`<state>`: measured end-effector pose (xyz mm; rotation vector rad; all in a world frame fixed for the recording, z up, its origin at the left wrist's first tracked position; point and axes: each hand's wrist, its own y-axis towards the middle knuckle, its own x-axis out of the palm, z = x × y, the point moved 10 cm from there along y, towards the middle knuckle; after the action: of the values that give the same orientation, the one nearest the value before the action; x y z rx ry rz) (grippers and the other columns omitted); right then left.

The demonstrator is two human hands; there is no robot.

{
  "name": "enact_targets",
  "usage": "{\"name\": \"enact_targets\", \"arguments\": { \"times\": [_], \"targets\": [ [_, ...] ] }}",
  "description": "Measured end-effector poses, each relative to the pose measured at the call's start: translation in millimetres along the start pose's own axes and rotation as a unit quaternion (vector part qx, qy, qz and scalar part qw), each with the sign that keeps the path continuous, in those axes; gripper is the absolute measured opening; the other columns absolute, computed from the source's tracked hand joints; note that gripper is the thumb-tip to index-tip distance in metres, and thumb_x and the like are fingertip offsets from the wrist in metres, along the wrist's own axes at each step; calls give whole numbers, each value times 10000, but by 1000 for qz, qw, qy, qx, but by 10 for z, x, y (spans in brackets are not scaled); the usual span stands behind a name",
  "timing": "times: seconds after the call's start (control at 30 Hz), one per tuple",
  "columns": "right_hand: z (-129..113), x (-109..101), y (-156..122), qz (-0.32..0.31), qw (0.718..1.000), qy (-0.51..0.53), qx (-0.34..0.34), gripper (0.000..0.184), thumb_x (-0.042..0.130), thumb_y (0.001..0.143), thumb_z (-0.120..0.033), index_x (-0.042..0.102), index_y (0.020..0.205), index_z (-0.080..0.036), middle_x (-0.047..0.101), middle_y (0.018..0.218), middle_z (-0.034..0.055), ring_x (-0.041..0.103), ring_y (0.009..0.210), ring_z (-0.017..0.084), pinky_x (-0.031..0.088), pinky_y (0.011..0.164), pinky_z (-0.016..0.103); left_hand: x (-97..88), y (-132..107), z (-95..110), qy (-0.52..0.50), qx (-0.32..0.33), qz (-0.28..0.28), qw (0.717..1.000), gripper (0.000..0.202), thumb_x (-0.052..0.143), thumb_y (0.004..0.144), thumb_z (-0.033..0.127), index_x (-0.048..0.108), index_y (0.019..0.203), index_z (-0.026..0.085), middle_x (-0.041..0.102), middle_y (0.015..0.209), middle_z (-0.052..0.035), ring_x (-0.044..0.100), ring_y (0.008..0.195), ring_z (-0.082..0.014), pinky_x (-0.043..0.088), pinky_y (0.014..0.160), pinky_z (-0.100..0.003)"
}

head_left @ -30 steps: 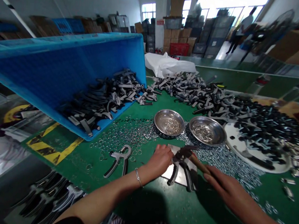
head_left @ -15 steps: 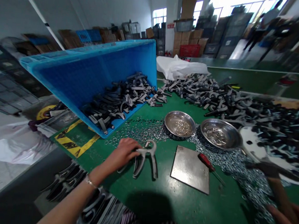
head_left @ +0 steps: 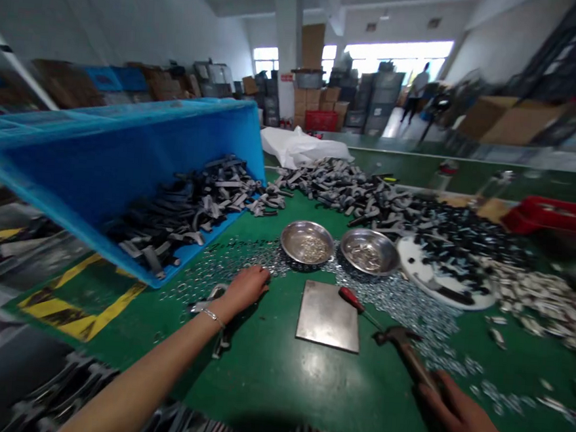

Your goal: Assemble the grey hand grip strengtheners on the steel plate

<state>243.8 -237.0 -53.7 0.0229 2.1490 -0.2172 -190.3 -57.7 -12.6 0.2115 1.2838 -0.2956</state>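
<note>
While clamped by its wooden handle in the right hand (head_left: 468,419), fingers wrapped fully round: hammer (head_left: 406,352), head low over the green table (head_left: 280,386), just right of the steel plate (head_left: 329,315) and below the red-handled screwdriver (head_left: 352,299). Left hand (head_left: 246,287) palm down, fingers curled, tips touching loose washers (head_left: 236,258); whether pinching any, cannot tell. Grey grip part (head_left: 202,300) beside that wrist. Farther off, two steel bowls (head_left: 291,233) and tilted blue crate (head_left: 124,158) of parts. Red sign (head_left: 286,78) on far pillar, too small to read.
</note>
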Motion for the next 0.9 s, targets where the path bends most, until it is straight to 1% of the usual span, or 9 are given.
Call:
{"name": "enact_targets", "arguments": {
  "times": [0.1, 0.17, 0.27, 0.33, 0.4, 0.5, 0.63, 0.73, 0.9],
  "targets": [
    [186, -178, 174, -8, 1000, -3, -10, 352, 529, 881, -556, 685, 1027, -276, 779, 925, 66, 738, 798, 289, 591, 719, 392, 214, 251, 74, 2, 15, 1, 1000, 198, 431, 942, 165, 628, 952, 144, 593, 943, -68, 548, 850, -213, 445, 829, -325],
    [420, -519, 315, 49, 999, -15, -7, 282, 509, 896, -500, 674, 980, -288, 765, 925, 75, 723, 806, 286, 574, 743, 388, 282, 333, 27, 5, 17, -2, 1000, 198, 427, 938, 176, 624, 936, 151, 587, 938, -77, 547, 829, -214, 446, 802, -328],
    [891, -1084, 487, 144, 987, -50, 53, 293, 475, 876, -466, 641, 880, -224, 730, 921, 180, 698, 845, 355, 527, 789, 481, 228, 343, 20, 6, 4, 33, 999, 176, 451, 924, 185, 624, 947, 176, 591, 958, -79, 547, 887, -233, 446, 851, -363],
    [1099, -1329, 608, 174, 979, -63, 80, 331, 469, 866, -486, 612, 819, -191, 702, 882, 235, 687, 835, 391, 499, 766, 524, 194, 314, 200, -3, 18, 53, 998, 181, 458, 935, 202, 634, 975, 194, 604, 988, -72, 556, 935, -237, 447, 887, -372],
    [1155, -1413, 758, 171, 980, -57, 79, 363, 461, 881, -512, 598, 762, -197, 692, 819, 228, 689, 769, 360, 492, 710, 483, 234, 316, 507, -29, 52, 45, 997, 189, 472, 948, 226, 652, 997, 203, 624, 1014, -68, 580, 956, -224, 458, 892, -348],
    [1018, -1298, 969, 132, 989, -15, 60, 373, 485, 889, -521, 609, 718, -213, 698, 739, 182, 686, 641, 284, 477, 615, 403, 333, 429, 995, -81, 108, 26, 991, 209, 484, 946, 219, 683, 986, 171, 651, 998, -87, 606, 961, -224, 473, 876, -340],
    [610, -975, 1000, 114, 978, 160, 67, 321, 610, 833, -534, 635, 800, -216, 725, 768, 147, 689, 630, 279, 505, 578, 384, 481, 735, 1413, -58, 140, 7, 988, 236, 465, 945, 177, 697, 982, 152, 657, 982, -95, 611, 969, -229, 471, 870, -329],
    [104, -595, 861, 85, 941, 321, 61, 328, 736, 752, -517, 622, 833, -221, 716, 754, 84, 678, 654, 249, 536, 634, 374, 608, 962, 1636, -42, 179, -22, 983, 201, 499, 927, 170, 699, 935, 167, 654, 998, -84, 609, 969, -236, 464, 866, -321],
    [-678, 43, 670, 10, 832, 552, 51, 308, 761, 791, -444, 574, 919, -235, 620, 687, -34, 598, 610, 147, 510, 626, 293, 728, 1228, 1724, -34, 218, -59, 974, 144, 552, 887, 134, 683, 872, 191, 662, 945, -61, 628, 889, -224, 463, 841, -299]
  ]
}}
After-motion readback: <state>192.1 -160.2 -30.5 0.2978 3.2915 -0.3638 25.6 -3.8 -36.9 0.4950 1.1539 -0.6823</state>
